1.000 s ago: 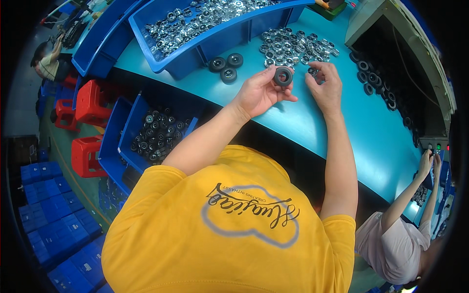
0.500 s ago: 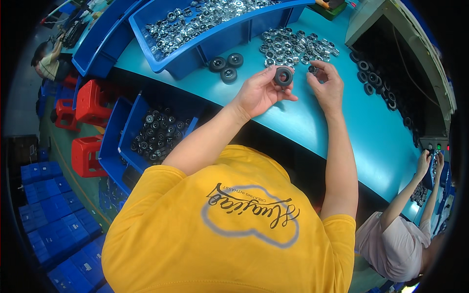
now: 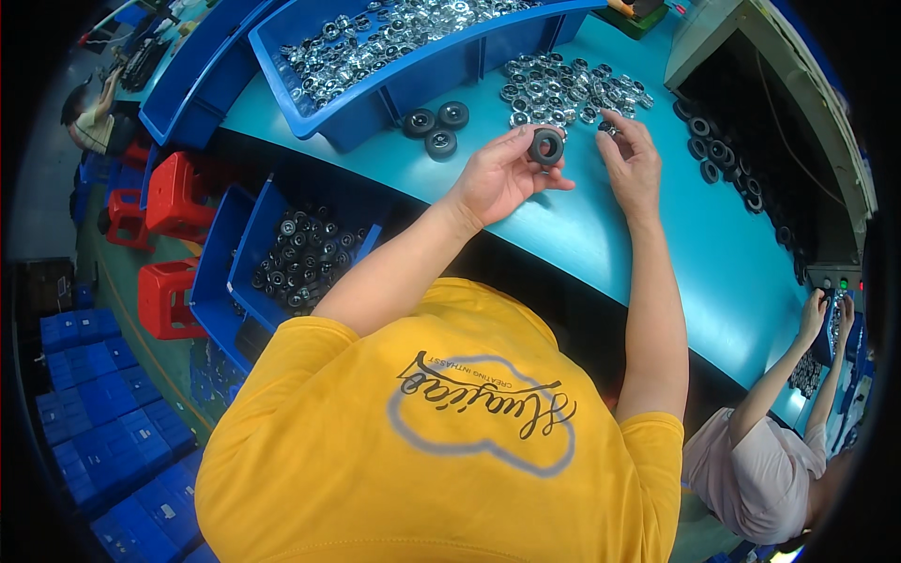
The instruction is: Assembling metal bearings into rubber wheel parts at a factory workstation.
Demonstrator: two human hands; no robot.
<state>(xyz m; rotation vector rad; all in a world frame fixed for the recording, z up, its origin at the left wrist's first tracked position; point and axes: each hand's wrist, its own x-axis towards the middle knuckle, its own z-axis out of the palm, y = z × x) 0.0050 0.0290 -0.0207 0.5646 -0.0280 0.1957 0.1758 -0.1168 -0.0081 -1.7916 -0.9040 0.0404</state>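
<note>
A black rubber tyre [image 3: 534, 149] with an open centre stands upright in the grip of my left hand [image 3: 497, 178], the thumb on top and the other fingers curled below. To its right, my right hand [image 3: 631, 167] pinches a small chrome-and-black wheel hub [image 3: 608, 128] between thumb and forefinger; the fingers partly cover it. Just beyond both hands lies a loose pile of shiny chrome wheel hubs [image 3: 572, 86] on the turquoise table [image 3: 582, 244]. Left of my left hand sit three tyres fitted with hubs [image 3: 440, 143].
A blue bin [image 3: 375, 103] full of chrome hubs stands at the back. Black tyres [image 3: 718, 150] heap up at the right. Below the table's left edge, another blue bin [image 3: 246, 258] holds finished wheels. Red stools [image 3: 169, 300] stand left; a co-worker [image 3: 765, 460] works at right.
My right hand has shifted slightly up and away, its fingers and the hub turning a little. The left hand and its tyre have barely moved.
</note>
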